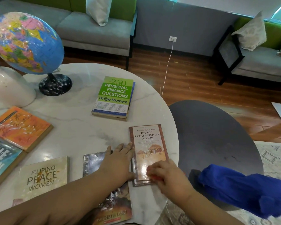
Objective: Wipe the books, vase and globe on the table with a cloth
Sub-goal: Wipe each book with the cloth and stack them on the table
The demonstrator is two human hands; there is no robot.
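Note:
A slim brown book, "The No 1 Ladies' Detective Agency" (148, 143), lies near the right edge of the round marble table (81, 127). My left hand (118, 161) lies flat with straight fingers against the book's left edge, over a dark book (110, 207). My right hand (167, 176) is blurred, and its curled fingers hold the brown book's lower end. The blue cloth (243, 190) lies apart on the dark lower table (209, 130), in neither hand. At the far left stand the globe (24, 43) and the white vase (6, 85).
Other books lie around the table: a green finance book (114, 96), an orange one (20, 127), a teal one (0, 161) and "Filipino Peace Women" (42, 177). Sofas with cushions stand behind, and a white cable (167, 67) hangs from a wall socket.

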